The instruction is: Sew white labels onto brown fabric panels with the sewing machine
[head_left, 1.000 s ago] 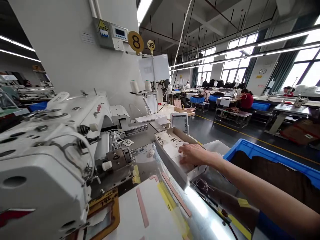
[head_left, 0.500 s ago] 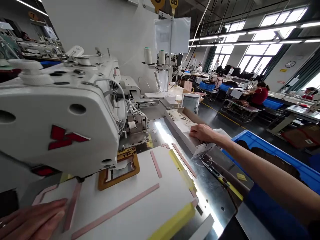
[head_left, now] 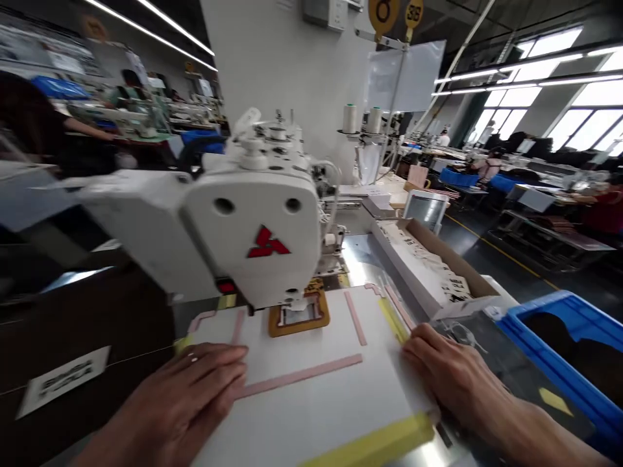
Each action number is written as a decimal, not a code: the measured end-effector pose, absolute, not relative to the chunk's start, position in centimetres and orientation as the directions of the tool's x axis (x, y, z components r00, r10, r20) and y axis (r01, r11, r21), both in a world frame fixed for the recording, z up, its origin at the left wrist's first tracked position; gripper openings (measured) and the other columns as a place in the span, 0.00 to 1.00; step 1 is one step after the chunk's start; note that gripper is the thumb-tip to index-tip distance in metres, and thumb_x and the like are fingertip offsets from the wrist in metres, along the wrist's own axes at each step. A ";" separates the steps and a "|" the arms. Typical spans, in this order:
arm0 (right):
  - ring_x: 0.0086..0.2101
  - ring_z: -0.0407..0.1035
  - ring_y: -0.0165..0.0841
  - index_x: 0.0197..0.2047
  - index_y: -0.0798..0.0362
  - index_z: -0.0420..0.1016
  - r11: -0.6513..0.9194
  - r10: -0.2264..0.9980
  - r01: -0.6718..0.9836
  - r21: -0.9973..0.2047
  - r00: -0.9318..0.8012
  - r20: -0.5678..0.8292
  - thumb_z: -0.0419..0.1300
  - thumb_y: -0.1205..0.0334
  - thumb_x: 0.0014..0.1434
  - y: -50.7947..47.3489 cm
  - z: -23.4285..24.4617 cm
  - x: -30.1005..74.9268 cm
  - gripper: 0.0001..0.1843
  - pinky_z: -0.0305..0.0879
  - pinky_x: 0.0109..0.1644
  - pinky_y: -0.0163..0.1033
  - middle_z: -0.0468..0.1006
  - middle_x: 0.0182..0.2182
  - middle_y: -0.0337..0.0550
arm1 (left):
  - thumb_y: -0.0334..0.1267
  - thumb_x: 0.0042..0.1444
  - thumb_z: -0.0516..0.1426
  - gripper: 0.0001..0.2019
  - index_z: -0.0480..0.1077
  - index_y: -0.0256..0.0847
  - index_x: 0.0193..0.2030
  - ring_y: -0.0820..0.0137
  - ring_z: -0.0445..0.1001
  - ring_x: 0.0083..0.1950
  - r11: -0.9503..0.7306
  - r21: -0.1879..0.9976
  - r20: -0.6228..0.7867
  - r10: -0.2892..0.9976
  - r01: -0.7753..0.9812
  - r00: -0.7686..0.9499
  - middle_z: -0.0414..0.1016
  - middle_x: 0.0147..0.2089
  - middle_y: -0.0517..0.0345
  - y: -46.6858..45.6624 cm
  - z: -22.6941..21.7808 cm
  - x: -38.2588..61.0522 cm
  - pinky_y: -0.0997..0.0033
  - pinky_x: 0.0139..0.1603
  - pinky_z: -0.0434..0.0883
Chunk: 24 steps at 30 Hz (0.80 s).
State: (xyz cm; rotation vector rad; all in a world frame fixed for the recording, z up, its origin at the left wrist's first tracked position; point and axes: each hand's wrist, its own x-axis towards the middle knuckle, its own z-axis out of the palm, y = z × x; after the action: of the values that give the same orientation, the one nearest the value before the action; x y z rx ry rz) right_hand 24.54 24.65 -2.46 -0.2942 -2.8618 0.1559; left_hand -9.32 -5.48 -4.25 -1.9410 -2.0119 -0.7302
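Observation:
A white board (head_left: 302,415) with pink strips and yellow tape along its edges lies under the head of a white sewing machine (head_left: 253,233). On its left side my left hand (head_left: 180,395) rests flat, fingers stretched out, a ring on one finger. My right hand (head_left: 450,373) is closed at the board's right edge with the fingers curled over it; the fingertips are partly hidden. Between the hands, at the far edge of the board, an amber frame (head_left: 321,318) sits beneath the machine head.
Right of the machine stands a long cardboard box (head_left: 409,279) filled with printed white labels. A blue crate (head_left: 540,337) with dark pieces is at the right. Dark material with a white label (head_left: 65,381) lies at left. Thread cones (head_left: 349,119) stand behind; people work farther off.
My right hand has come out of the label box and down to the board's right edge. My left hand appears farther up and right, as the view has turned left.

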 end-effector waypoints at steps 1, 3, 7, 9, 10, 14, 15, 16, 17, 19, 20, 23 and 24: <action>0.31 0.76 0.36 0.45 0.50 0.72 0.976 0.203 0.173 -0.130 -0.939 0.276 0.45 0.65 0.78 24.8 -3.0 24.3 0.15 0.70 0.31 0.39 0.75 0.37 0.45 | 0.37 0.68 0.59 0.10 0.78 0.49 0.53 0.68 0.81 0.55 -0.078 0.126 0.495 0.869 0.989 0.005 0.83 0.55 0.65 -5.5 -3.7 -9.3 0.75 0.62 0.73; 0.28 0.74 0.34 0.45 0.49 0.71 0.982 0.175 0.140 -0.129 -0.929 0.326 0.46 0.65 0.79 25.2 -3.2 23.4 0.14 0.67 0.28 0.38 0.75 0.35 0.43 | 0.35 0.69 0.58 0.10 0.77 0.46 0.53 0.68 0.80 0.55 -0.106 0.089 0.478 0.877 0.990 0.051 0.82 0.56 0.60 -5.4 -2.5 -9.0 0.75 0.61 0.74; 0.28 0.72 0.32 0.48 0.48 0.69 0.987 0.070 0.003 -0.161 -0.908 0.413 0.49 0.65 0.78 24.1 -1.7 19.7 0.08 0.64 0.27 0.38 0.76 0.39 0.43 | 0.30 0.70 0.55 0.12 0.77 0.42 0.54 0.67 0.80 0.55 -0.128 0.059 0.494 0.865 0.990 0.083 0.83 0.55 0.54 -5.0 0.0 -7.2 0.70 0.64 0.74; 0.30 0.72 0.33 0.48 0.49 0.69 0.983 -0.034 -0.106 -0.148 -0.907 0.420 0.50 0.68 0.78 22.6 -1.2 17.0 0.09 0.65 0.30 0.39 0.76 0.40 0.44 | 0.28 0.70 0.54 0.12 0.76 0.40 0.54 0.67 0.81 0.54 -0.163 0.068 0.515 0.851 0.984 0.105 0.83 0.54 0.51 -4.7 0.9 -5.8 0.69 0.65 0.74; 0.31 0.72 0.34 0.47 0.50 0.69 0.979 -0.088 -0.153 -0.132 -0.910 0.406 0.49 0.70 0.77 21.8 -1.1 15.7 0.10 0.65 0.31 0.40 0.76 0.39 0.44 | 0.28 0.70 0.54 0.12 0.76 0.40 0.54 0.67 0.81 0.54 -0.177 0.084 0.525 0.844 0.981 0.107 0.83 0.54 0.51 -4.5 1.2 -5.1 0.69 0.64 0.75; 0.33 0.72 0.38 0.45 0.52 0.71 0.967 -0.189 -0.236 -0.091 -0.913 0.362 0.50 0.73 0.75 19.5 -1.9 12.5 0.11 0.66 0.31 0.43 0.77 0.38 0.44 | 0.38 0.75 0.54 0.13 0.76 0.39 0.58 0.63 0.81 0.58 -0.208 0.014 0.488 0.855 0.978 0.175 0.82 0.59 0.50 -3.8 0.8 -3.2 0.66 0.65 0.76; 0.34 0.72 0.38 0.49 0.53 0.72 0.965 -0.193 -0.245 -0.096 -0.906 0.377 0.51 0.72 0.75 19.2 -2.2 12.5 0.09 0.67 0.31 0.43 0.78 0.39 0.45 | 0.44 0.76 0.54 0.17 0.75 0.36 0.61 0.61 0.79 0.62 -0.205 -0.045 0.454 0.868 0.978 0.203 0.80 0.62 0.48 -3.7 0.4 -3.1 0.64 0.67 0.75; 0.34 0.74 0.39 0.53 0.55 0.72 0.963 -0.194 -0.253 -0.098 -0.894 0.404 0.52 0.70 0.76 19.1 -2.5 12.6 0.09 0.70 0.33 0.44 0.80 0.41 0.46 | 0.50 0.76 0.54 0.22 0.73 0.34 0.64 0.59 0.77 0.65 -0.198 -0.105 0.408 0.885 0.974 0.224 0.77 0.65 0.46 -3.6 0.0 -3.1 0.62 0.69 0.74; 0.35 0.75 0.39 0.56 0.57 0.72 0.961 -0.193 -0.259 -0.095 -0.879 0.437 0.53 0.68 0.76 19.0 -2.8 12.9 0.10 0.72 0.35 0.45 0.81 0.42 0.47 | 0.55 0.76 0.53 0.28 0.71 0.32 0.67 0.58 0.75 0.68 -0.195 -0.158 0.353 0.905 0.968 0.239 0.75 0.68 0.45 -3.5 -0.4 -3.2 0.61 0.70 0.72; 0.40 0.78 0.42 0.59 0.60 0.73 0.961 -0.199 -0.267 -0.073 -0.851 0.486 0.54 0.59 0.78 19.0 -3.4 13.4 0.15 0.76 0.41 0.47 0.84 0.47 0.51 | 0.61 0.74 0.52 0.34 0.68 0.31 0.70 0.57 0.71 0.71 -0.178 -0.220 0.274 0.932 0.959 0.236 0.71 0.71 0.45 -3.4 -1.0 -3.6 0.59 0.72 0.70; 0.44 0.79 0.43 0.59 0.60 0.74 0.961 -0.215 -0.273 -0.047 -0.840 0.498 0.54 0.52 0.79 19.1 -3.7 13.6 0.20 0.77 0.45 0.48 0.84 0.51 0.52 | 0.62 0.74 0.51 0.35 0.67 0.32 0.71 0.57 0.70 0.72 -0.166 -0.236 0.253 0.941 0.957 0.226 0.70 0.72 0.45 -3.3 -1.2 -3.9 0.58 0.73 0.70; 0.54 0.78 0.45 0.62 0.58 0.75 0.959 -0.257 -0.281 0.030 -0.825 0.503 0.50 0.36 0.77 19.5 -4.5 13.4 0.33 0.76 0.56 0.50 0.82 0.59 0.51 | 0.66 0.72 0.50 0.39 0.67 0.31 0.71 0.53 0.69 0.72 -0.116 -0.253 0.262 0.948 0.961 0.183 0.69 0.72 0.44 -3.1 -1.6 -4.6 0.54 0.74 0.67; 0.56 0.77 0.45 0.63 0.58 0.75 0.960 -0.261 -0.277 0.044 -0.825 0.502 0.49 0.33 0.76 19.6 -4.6 13.1 0.36 0.75 0.58 0.50 0.81 0.60 0.50 | 0.67 0.71 0.51 0.40 0.66 0.31 0.71 0.52 0.69 0.73 -0.097 -0.249 0.268 0.949 0.963 0.165 0.69 0.72 0.44 -3.1 -1.7 -4.8 0.52 0.75 0.66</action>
State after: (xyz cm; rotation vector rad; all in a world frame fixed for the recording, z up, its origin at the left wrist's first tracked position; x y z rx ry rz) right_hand 13.15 19.64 -4.63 0.3812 -2.5864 0.0422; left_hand -4.75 -3.11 -1.70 -2.0866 -1.8195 -0.0542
